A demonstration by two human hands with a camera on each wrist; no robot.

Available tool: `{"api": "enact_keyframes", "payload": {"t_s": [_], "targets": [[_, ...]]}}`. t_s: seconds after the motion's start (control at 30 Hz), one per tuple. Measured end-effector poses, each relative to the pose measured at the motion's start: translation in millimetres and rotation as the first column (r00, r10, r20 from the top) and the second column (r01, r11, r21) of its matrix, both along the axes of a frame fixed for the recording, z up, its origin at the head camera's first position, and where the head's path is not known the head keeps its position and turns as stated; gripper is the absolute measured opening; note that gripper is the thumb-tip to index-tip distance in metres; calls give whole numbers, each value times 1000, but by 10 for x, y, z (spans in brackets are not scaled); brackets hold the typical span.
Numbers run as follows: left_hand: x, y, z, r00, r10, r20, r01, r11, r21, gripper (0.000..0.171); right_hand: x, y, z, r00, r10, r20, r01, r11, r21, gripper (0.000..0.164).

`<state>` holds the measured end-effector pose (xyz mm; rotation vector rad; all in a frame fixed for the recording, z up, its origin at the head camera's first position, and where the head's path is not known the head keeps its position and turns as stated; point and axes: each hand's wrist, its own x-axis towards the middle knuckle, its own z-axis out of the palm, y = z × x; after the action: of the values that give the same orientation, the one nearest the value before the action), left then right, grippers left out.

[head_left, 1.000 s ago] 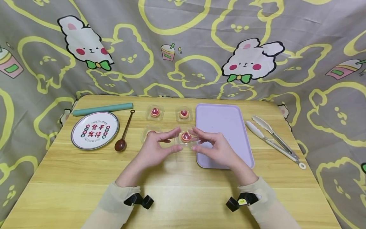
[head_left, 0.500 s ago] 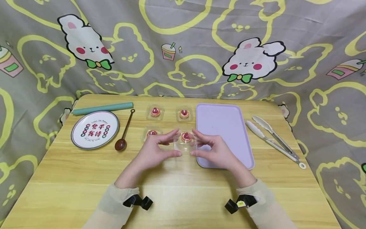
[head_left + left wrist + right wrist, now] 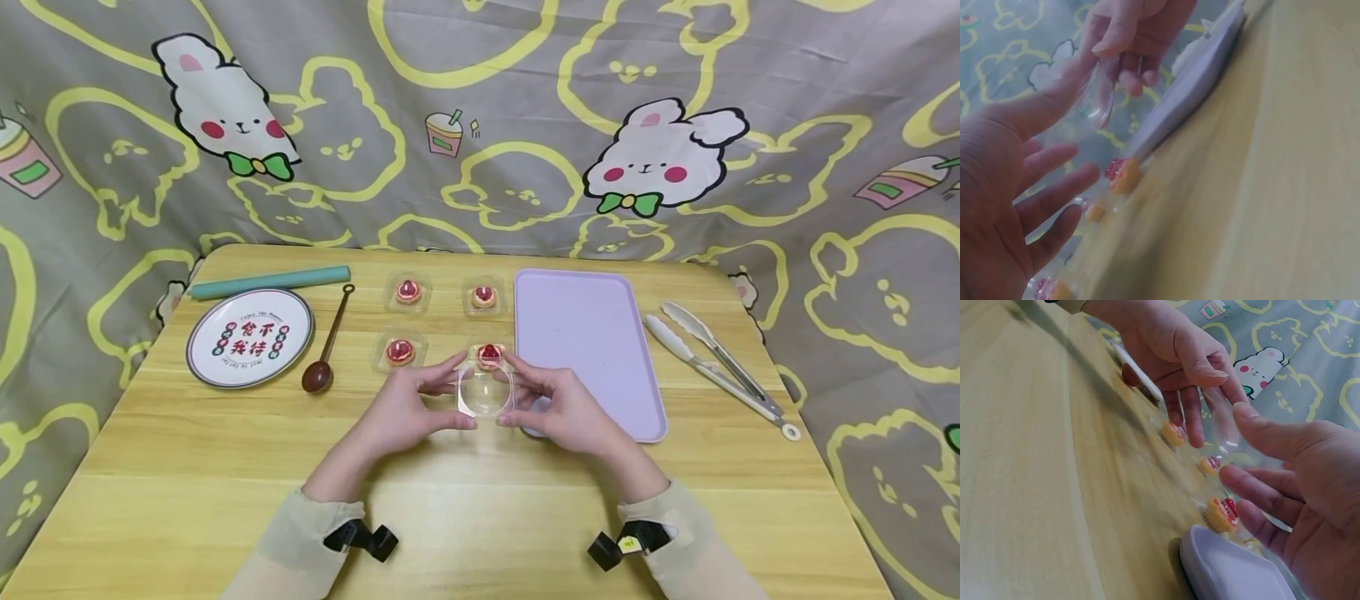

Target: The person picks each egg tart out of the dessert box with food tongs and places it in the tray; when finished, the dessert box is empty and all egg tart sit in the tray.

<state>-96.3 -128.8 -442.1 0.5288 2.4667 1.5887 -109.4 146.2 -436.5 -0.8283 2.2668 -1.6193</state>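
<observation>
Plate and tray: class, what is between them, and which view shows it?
The head view shows a spoon, four tarts, the left hand, and the clear lid it holds with the right hand, which partly hides the tray.

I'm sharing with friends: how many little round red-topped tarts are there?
4: back-left tart, back-right tart, front-left tart, and front-right tart, beyond the clear plastic lid between left hand and right hand.

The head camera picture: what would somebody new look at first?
Probably the big white bunny faces on the grey curtain behind the table. Next, maybe the shiny clear lid pinched between the left hand and right hand, on the near side of a red-topped tart. The purple tray, to the tart's right, stands out too.
</observation>
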Motion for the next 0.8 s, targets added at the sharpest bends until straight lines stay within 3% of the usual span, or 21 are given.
{"api": "enact_keyframes", "payload": {"t_s": [0.13, 0.5, 0.8], "targets": [[2, 20, -42, 1000, -17, 16, 18, 1000, -21, 98, 15, 19, -18, 999, 0, 40, -3, 998, 66, 88], [25, 64, -119, 996, -22, 83, 26, 998, -57, 97, 39, 29, -69, 998, -45, -34, 51, 974, 219, 92], [18, 67, -165, 999, -35, 35, 40, 990, -134, 95, 41, 9, -133, 986, -41, -161, 85, 956, 281, 87]]}}
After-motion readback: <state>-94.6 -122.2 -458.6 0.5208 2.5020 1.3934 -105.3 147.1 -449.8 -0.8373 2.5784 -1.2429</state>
